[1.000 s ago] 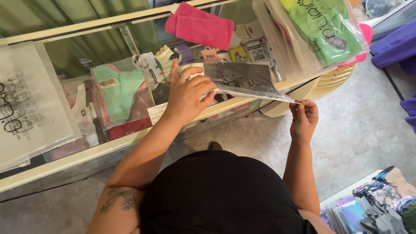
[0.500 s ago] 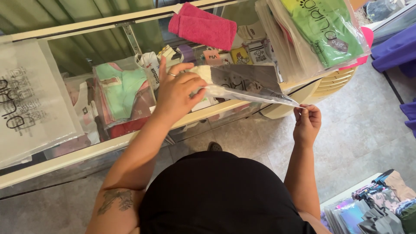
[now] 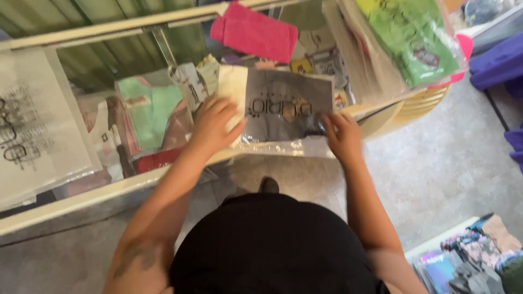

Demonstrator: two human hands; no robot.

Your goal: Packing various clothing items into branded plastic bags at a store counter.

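Fingers (image 3: 231,106) of left hand (image 3: 212,125) spread flat on the left end of a clear-plastic-wrapped dark grey folded garment packet (image 3: 289,106), frame centre, on the glass-topped desk (image 3: 81,198). Right hand (image 3: 342,136) pinches its lower right corner. Pink folded cloth (image 3: 255,34) above.

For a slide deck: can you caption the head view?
Both hands, left hand and right hand, press a clear-bagged grey garment flat on a glass display counter.
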